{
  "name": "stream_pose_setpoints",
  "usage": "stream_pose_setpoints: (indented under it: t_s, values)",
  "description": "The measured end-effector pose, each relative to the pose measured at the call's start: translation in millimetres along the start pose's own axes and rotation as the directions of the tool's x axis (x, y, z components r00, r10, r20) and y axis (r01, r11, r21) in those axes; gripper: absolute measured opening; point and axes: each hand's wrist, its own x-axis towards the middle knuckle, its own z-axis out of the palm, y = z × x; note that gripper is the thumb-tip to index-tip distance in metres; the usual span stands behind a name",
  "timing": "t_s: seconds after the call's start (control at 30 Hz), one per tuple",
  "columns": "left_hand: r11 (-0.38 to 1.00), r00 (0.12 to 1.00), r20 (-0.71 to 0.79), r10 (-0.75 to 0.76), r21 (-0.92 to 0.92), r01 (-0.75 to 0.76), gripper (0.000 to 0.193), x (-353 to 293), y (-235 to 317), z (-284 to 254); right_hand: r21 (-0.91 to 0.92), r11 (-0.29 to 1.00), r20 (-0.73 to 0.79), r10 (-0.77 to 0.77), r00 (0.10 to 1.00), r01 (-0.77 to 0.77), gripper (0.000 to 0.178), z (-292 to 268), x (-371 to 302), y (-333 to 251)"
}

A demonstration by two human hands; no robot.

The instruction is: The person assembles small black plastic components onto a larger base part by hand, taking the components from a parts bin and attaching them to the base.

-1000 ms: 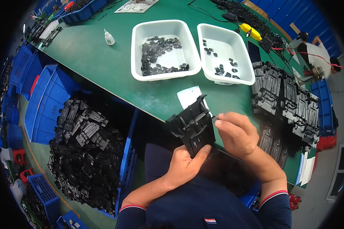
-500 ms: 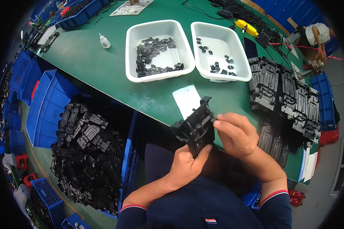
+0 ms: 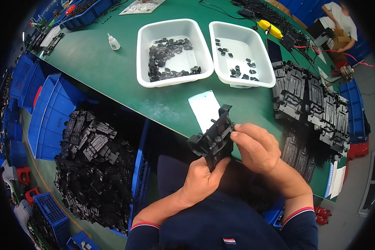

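Observation:
My left hand is closed round the lower end of a black moulded plastic bracket, thumb on its near face. The bracket is held tilted above the table's near edge, with ribs, posts and a curved lip showing. At its right edge, thumb and fingers of my right hand are pinched together, touching the bracket. Whatever lies between those fingertips is too small and hidden to name. Beyond the bracket lies a white sheet on the green table.
Two white tubs, left and right, hold small black pieces. Stacked black brackets stand at right. A small white bottle is at far left. Below left, a blue crate adjoins heaped black brackets. Another person stands far right.
The right fingertips have shifted slightly along the bracket's right edge. The bracket stays in my left hand, nearly unmoved. At far right the other person has straightened up from bending.

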Motion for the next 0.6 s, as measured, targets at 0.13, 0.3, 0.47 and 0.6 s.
stream_pose_setpoints:
  t_s: [0.13, 0.3, 0.47, 0.6]
  values:
    - [0.999, 1.000, -0.002, -0.031, 0.006, 0.031, 0.014, -0.2, -1.2, -2.9, -0.003, 1.000, 0.000, -0.003, 1.000, 0.003, 0.042, 4.5, -0.2, 2.3]
    - [0.964, 0.980, 0.052, -0.194, -0.175, 0.200, 0.017, -1.9, -7.5, -13.1, 0.048, 0.996, 0.014, 0.076, 0.997, -0.077, 0.039, 15.0, 8.3, 2.6]
    - [0.762, 0.922, 0.181, -0.342, -0.521, 0.385, 0.034, 7.2, -4.9, -34.4, 0.117, 0.973, -0.020, 0.200, 0.980, -0.196, 0.026, 23.2, 46.8, 22.1]
    - [0.663, 0.908, 0.154, -0.389, -0.637, 0.392, 0.032, 7.3, -7.3, -52.8, 0.087, 0.906, 0.159, 0.397, 0.904, -0.413, 0.016, 60.2, 99.8, 64.2]
